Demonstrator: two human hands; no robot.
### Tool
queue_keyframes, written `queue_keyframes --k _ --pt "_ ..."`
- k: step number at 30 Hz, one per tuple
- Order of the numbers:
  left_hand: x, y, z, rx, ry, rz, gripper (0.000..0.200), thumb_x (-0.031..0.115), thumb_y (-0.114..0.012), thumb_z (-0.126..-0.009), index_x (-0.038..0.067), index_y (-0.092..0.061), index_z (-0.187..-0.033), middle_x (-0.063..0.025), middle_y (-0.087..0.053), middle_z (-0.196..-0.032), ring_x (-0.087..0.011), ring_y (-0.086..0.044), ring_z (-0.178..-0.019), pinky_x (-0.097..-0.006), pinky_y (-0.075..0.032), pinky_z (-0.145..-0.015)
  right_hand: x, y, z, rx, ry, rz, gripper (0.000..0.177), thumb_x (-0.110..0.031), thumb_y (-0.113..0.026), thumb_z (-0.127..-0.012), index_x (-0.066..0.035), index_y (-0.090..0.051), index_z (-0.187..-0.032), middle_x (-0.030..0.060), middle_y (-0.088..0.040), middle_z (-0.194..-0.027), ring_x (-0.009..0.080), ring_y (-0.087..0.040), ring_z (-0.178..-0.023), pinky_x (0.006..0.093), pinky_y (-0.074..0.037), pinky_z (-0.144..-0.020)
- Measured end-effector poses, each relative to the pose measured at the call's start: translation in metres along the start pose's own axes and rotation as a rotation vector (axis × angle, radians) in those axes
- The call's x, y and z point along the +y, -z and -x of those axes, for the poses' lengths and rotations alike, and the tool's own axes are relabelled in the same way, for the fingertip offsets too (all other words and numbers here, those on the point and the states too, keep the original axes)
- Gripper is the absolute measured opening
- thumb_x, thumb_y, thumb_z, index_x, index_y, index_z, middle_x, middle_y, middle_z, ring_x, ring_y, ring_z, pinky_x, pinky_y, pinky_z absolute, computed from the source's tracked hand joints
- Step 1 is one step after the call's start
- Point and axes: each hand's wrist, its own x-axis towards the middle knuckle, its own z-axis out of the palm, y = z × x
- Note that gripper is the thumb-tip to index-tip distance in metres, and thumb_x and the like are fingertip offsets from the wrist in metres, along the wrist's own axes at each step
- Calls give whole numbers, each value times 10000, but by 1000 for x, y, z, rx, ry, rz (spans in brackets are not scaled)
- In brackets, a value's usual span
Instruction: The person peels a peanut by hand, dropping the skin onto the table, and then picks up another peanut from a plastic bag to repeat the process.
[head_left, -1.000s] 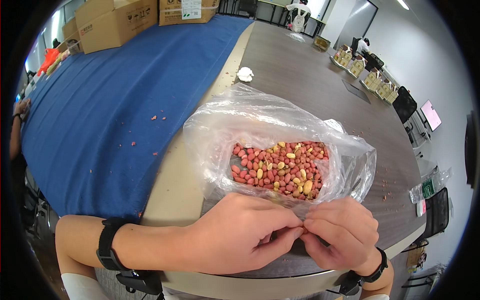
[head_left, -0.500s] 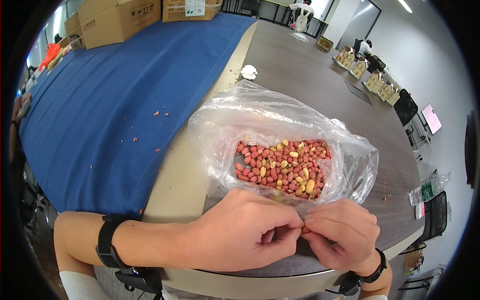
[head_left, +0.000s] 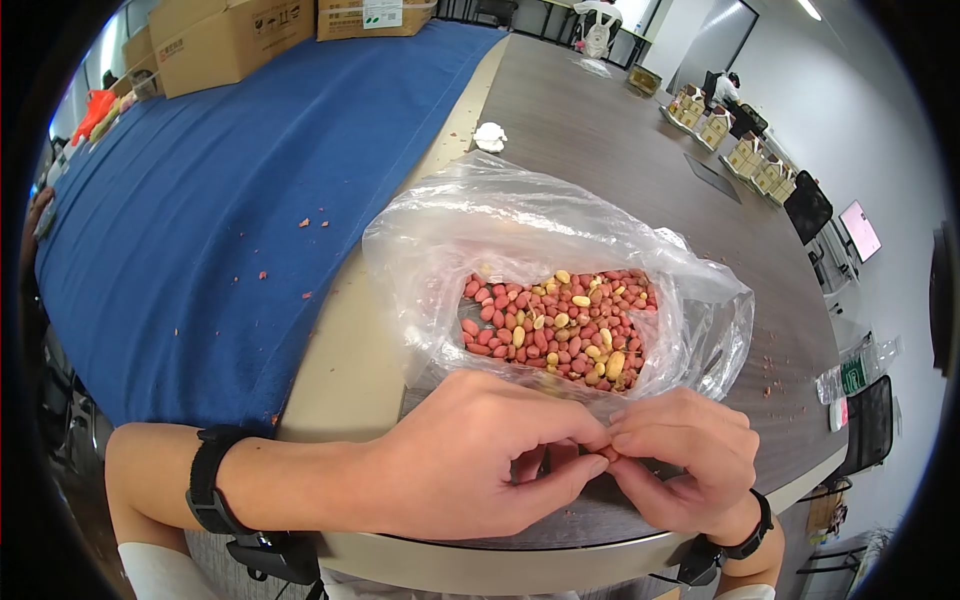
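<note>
My left hand [head_left: 510, 455] and my right hand [head_left: 685, 455] meet at the fingertips over the near side of the table. Pinched between them is a small reddish-brown peanut [head_left: 608, 453], mostly covered by the fingers. Just beyond lies a clear plastic bag [head_left: 425, 240], spread open on its side. Inside it are many peanuts [head_left: 560, 325], most with red skins and some peeled to pale yellow. Both wrists wear black bands.
A blue cloth [head_left: 200, 250] with skin crumbs covers the table's left part, with cardboard boxes [head_left: 230, 45] at its far end. Crumpled white tissue [head_left: 490, 137] lies past the bag. A plastic bottle [head_left: 855, 372] is at the right edge. People sit in the background.
The fingertips have shifted slightly around the peanut, with the left thumb and index a little further apart. The camera view has moved slightly; the bag stays put.
</note>
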Motion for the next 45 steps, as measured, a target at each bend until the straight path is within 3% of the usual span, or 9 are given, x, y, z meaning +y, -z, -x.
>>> queue_keyframes --k 23,28,45 --pt "3 2 1 -34 120 145 121 40 -768 -837 11 -745 -953 -42 -706 -724 -69 -619 -566 -221 -468 -479 4 -1 1 -21 14 -12 235 11 -838 -667 -48 -744 -874 87 -715 -863 229 -703 -742 314 -582 -659" --pt "-4 0 1 -7 -6 62 127 34 -765 -838 5 -741 -959 -51 -706 -737 -79 -621 -564 -228 -471 -478 3 0 1 -29 16 -11 236 10 -841 -665 -47 -743 -873 88 -717 -863 229 -708 -750 319 -586 -667" --pt "-1 0 1 -14 35 76 120 56 -780 -846 32 -740 -957 -39 -695 -721 -93 -618 -563 -242 -470 -477 3 0 -1 -51 -2 -86 247 32 -833 -678 -34 -710 -881 102 -730 -849 223 -722 -750 306 -579 -671"
